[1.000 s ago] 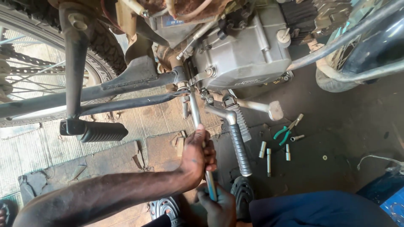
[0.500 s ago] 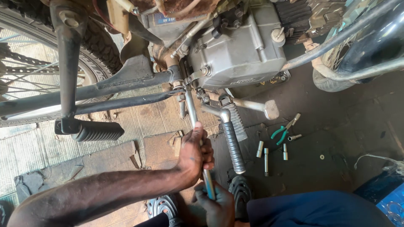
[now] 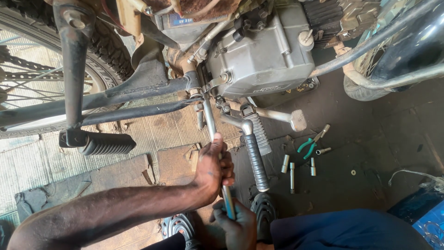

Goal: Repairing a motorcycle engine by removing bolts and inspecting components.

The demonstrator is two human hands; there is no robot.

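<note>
head view: a person crouches beside a motorcycle, both hands closed around a long steel socket wrench with a blue handle end (image 3: 216, 153). the left hand (image 3: 213, 167) wraps the shaft at mid-length; the right hand (image 3: 238, 224) clamps the blue end, close to the body. the wrench runs up and away to a fastener under the grey cast-metal engine case (image 3: 263, 55), where the black frame tubes (image 3: 134, 99) meet.

judged from the grip, the work goes best with the shaft kept in line with the fastener, the forward hand steadying while the rear hand turns, so the socket does not slip off.

just right of the wrench, the black rubber-sleeved kick-start lever (image 3: 255, 159) and the silver brake pedal (image 3: 296, 119) crowd the swing. to the left a ribbed black rubber footpeg (image 3: 104, 144) hangs from its bracket. on the dark oily floor (image 3: 370, 148) lie green-handled pliers (image 3: 309, 146) and several small silver sockets (image 3: 291, 169), well apart from both hands. a spoked rear wheel (image 3: 41, 74) fills the upper left.
</note>
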